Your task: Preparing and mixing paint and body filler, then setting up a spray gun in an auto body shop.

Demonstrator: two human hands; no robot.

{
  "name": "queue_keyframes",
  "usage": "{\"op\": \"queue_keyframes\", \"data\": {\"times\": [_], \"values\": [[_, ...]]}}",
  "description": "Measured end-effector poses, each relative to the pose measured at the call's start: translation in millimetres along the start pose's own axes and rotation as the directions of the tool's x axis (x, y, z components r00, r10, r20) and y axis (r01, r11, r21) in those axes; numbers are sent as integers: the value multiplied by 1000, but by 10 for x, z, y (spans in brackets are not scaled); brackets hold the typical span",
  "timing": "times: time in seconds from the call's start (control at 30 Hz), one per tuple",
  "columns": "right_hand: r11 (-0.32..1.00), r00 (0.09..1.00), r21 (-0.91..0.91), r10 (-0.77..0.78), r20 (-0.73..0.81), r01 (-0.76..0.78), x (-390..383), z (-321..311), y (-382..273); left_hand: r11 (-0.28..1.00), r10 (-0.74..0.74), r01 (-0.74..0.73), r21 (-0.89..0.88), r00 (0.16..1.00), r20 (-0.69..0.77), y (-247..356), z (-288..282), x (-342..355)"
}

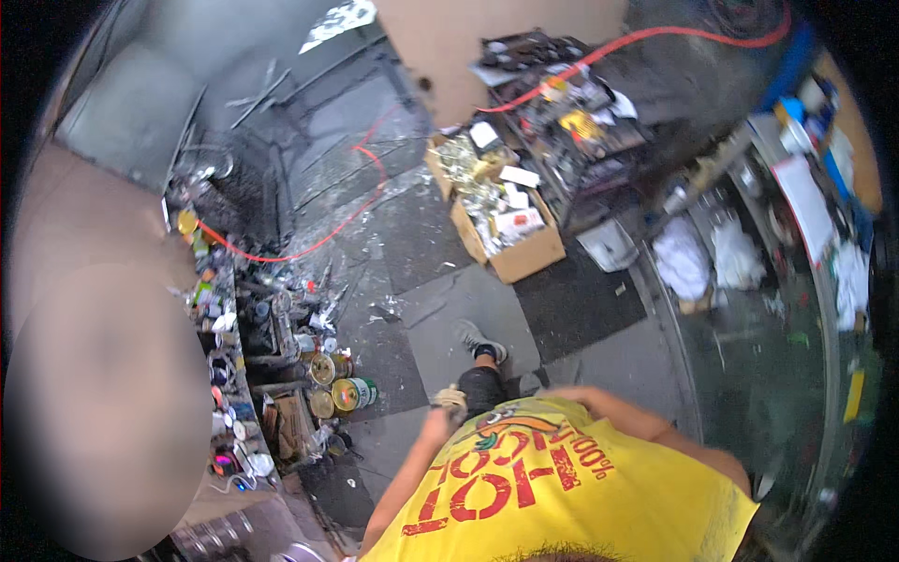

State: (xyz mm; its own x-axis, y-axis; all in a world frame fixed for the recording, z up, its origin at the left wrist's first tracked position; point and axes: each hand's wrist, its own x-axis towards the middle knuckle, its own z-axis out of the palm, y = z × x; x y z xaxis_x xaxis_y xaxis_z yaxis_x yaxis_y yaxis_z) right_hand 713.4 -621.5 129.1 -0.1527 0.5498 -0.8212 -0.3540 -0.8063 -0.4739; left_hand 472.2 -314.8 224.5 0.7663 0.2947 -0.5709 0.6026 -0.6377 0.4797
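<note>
My left hand (450,405), in a pale glove, hangs low beside my dark shorts, its fingers curled; whether anything is in them I cannot make out. My bare left forearm rises from the lower edge. My right hand is hidden behind my body, with only the upper arm showing at the right of my yellow printed shirt (534,496). Below me, my foot in a grey shoe (473,337) is on the dark tiled floor (449,300).
Cardboard boxes (506,253) of packaging stand ahead beside a cluttered table (590,103). A red hose (328,244) crosses the floor. Crowded shelves (225,393) and cans (351,393) line the left. A glass-topped counter (740,375) holds white bundles at the right.
</note>
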Motion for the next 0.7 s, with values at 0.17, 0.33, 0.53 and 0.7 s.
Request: {"op": "queue_keyframes", "data": {"times": [0.17,0.33,0.53,0.7], "values": [[752,988,-646,-151,22,129,104,-154,-1204,997,-21,23,-80,1000,23,435,-381,612],[789,835,-422,-536,-122,445,-233,-398,-2612,959,232,-224,-172,973,25,782,-1204,1547],[573,657,-705,-727,-201,418,-181,-724,-3642,790,396,-180,-586,880,263,1259,-2026,2723],[774,805,-604,-475,-356,190,-459,-1364,-3676,908,394,-274,-315,814,428,1350,-2536,3161]]}}
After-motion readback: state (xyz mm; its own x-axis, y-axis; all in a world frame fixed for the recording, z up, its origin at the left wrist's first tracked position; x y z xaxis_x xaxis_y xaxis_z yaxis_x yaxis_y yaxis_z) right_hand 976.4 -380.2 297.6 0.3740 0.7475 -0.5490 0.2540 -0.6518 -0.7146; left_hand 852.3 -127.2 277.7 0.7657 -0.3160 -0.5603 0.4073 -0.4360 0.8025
